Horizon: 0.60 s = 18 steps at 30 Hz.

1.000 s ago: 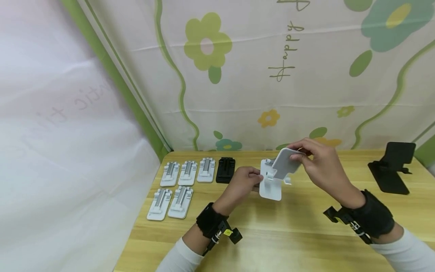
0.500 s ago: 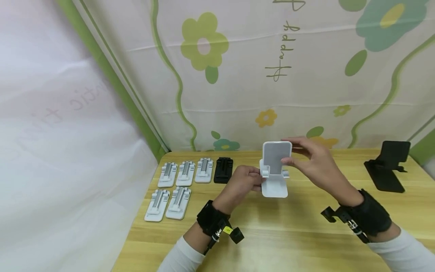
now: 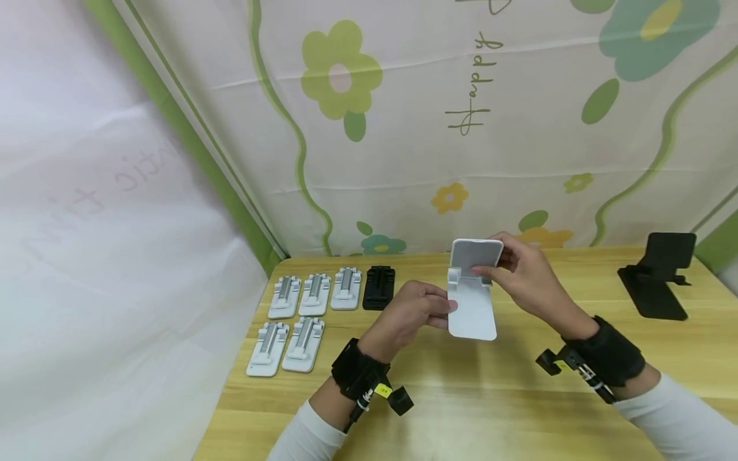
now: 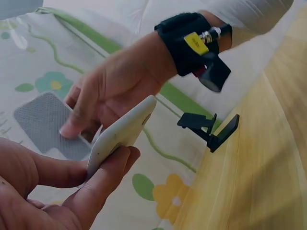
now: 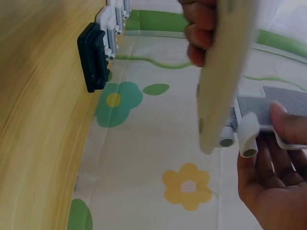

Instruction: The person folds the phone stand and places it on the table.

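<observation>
A white folding phone stand (image 3: 474,314) with a grey pad on its upper plate is held up over the table, unfolded. My left hand (image 3: 416,310) pinches its base by the left edge, thumb on the face. At the upper plate, my right hand (image 3: 516,272) grips the right side, thumb across the grey pad (image 4: 45,122) and fingers behind. The right wrist view has the base (image 5: 223,72) edge-on, with the hinge and small hooks beside the right hand's fingers.
Several folded white phone stands (image 3: 303,344) lie in two rows at the table's left, beside a folded black one (image 3: 379,288). An unfolded black stand (image 3: 663,275) is at the far right. A printed cloth (image 3: 369,160) hangs behind the wooden table (image 3: 519,397).
The white stand has turned to face the head camera, and its base has tilted up, showing more of its face. The upper plate leans back more. Both hands keep their hold.
</observation>
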Each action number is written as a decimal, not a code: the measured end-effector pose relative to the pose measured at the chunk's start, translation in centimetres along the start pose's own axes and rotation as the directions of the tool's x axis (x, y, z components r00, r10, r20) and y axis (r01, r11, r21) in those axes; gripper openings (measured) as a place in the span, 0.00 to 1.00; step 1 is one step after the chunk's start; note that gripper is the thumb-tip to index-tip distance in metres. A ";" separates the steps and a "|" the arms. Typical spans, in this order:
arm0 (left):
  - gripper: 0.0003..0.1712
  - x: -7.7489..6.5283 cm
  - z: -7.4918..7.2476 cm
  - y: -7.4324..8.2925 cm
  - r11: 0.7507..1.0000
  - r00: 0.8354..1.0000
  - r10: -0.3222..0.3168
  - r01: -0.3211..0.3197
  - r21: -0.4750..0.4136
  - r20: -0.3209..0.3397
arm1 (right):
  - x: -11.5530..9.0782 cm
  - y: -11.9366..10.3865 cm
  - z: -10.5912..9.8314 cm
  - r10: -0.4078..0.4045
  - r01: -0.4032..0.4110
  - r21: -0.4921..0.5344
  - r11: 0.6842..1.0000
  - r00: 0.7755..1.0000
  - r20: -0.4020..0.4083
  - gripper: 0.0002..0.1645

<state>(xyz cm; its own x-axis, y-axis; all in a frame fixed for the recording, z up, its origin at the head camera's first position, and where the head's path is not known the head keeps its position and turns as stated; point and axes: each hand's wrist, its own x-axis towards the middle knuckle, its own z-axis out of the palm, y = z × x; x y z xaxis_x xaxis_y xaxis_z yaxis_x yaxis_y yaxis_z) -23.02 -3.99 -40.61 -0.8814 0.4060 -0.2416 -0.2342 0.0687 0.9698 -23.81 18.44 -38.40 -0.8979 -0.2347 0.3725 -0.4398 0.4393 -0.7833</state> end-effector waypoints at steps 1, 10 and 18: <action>0.12 -0.1 0.0 0.0 1.000 1.000 -0.002 0.002 -0.005 0.003 | 0.0 0.1 0.1 -0.012 0.012 -0.012 1.000 1.000 -0.018 0.20; 0.13 0.2 -0.1 -0.7 1.000 1.000 0.000 0.000 0.005 0.004 | 0.1 0.2 0.5 -0.141 0.133 -0.120 0.984 0.988 -0.061 0.22; 0.11 0.8 -0.5 -1.7 0.999 0.998 0.022 -0.019 0.045 -0.055 | 0.2 -3.0 0.5 -0.505 0.425 -0.451 0.785 0.861 -0.068 0.26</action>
<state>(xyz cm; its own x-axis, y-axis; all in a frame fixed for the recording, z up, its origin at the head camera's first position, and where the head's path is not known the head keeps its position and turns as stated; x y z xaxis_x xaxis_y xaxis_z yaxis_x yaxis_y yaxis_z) -23.54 -4.20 -42.46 -0.9077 0.3563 -0.2218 -0.1983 0.1017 0.9748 -22.70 16.68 -36.20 -0.5523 -0.3647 0.7497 -0.7356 0.6363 -0.2324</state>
